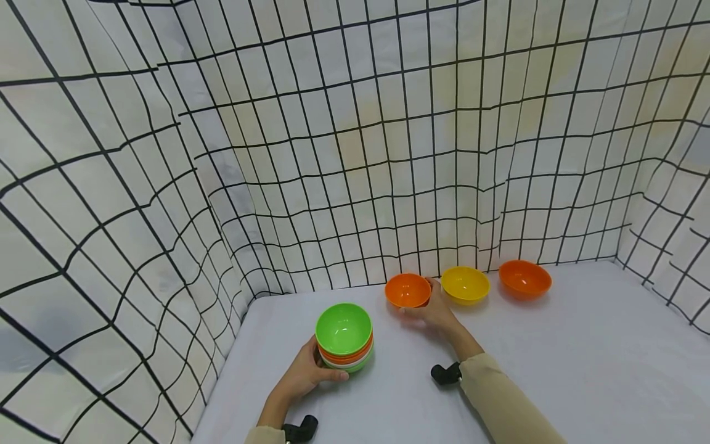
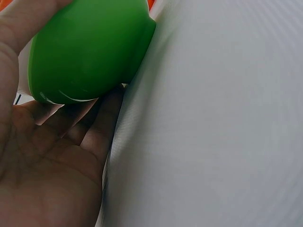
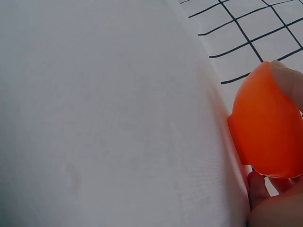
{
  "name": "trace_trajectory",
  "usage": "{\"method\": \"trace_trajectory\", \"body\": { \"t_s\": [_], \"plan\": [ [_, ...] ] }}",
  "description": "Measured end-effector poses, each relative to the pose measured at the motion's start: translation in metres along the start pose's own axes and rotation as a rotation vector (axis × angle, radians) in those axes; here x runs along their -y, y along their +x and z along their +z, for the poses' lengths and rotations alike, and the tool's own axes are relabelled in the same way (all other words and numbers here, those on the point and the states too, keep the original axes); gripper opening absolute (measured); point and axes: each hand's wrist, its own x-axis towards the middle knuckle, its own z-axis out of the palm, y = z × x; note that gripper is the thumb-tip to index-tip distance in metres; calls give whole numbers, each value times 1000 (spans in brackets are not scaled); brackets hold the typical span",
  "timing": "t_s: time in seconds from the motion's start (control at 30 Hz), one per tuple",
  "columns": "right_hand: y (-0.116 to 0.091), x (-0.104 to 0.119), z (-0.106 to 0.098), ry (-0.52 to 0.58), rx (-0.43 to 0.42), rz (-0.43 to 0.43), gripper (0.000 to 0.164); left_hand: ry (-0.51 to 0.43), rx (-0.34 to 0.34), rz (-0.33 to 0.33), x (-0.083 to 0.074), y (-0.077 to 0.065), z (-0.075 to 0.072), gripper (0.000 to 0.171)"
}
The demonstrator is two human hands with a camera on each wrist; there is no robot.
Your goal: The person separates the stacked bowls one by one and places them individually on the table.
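A stack of bowls (image 1: 344, 333) stands on the white table, a green bowl on top with orange, white and green rims beneath. My left hand (image 1: 307, 370) grips the stack from its lower left, thumb across the front. In the left wrist view, the lowest green bowl (image 2: 90, 52) sits between thumb and fingers. Farther back, my right hand (image 1: 438, 311) holds an orange bowl (image 1: 407, 291) by its right side. The right wrist view has the thumb at this orange bowl's (image 3: 267, 125) rim and fingers under its other side; its base is at the table surface.
To the right of my right hand are a yellow bowl (image 1: 466, 285) and a wider orange bowl (image 1: 524, 279), near the table's back edge. White walls with a black grid (image 1: 360, 154) rise behind and to the left of the white table (image 1: 582, 357).
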Motion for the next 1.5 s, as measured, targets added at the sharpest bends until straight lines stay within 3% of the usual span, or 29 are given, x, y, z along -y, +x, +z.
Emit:
{"method": "trace_trajectory", "body": {
  "t_s": [0.43,0.67,0.87,1.07,1.17,1.5],
  "plan": [
    [-14,-2,-1,0,9,-31,116,0,-2,-6,2,0,0,102],
    [-31,7,-4,-6,44,56,120,5,-5,-9,2,-1,-1,103],
    [-45,24,-9,-84,44,88,115,6,-5,-6,2,-1,-1,103],
    [-60,49,-10,-233,-28,38,110,9,-4,-8,1,-2,-1,103],
    [-66,61,-8,-245,-45,-7,110,10,-2,-4,1,-2,-1,103],
    [-82,75,8,-113,136,-124,101,9,5,9,0,-1,0,101]
  ]
}}
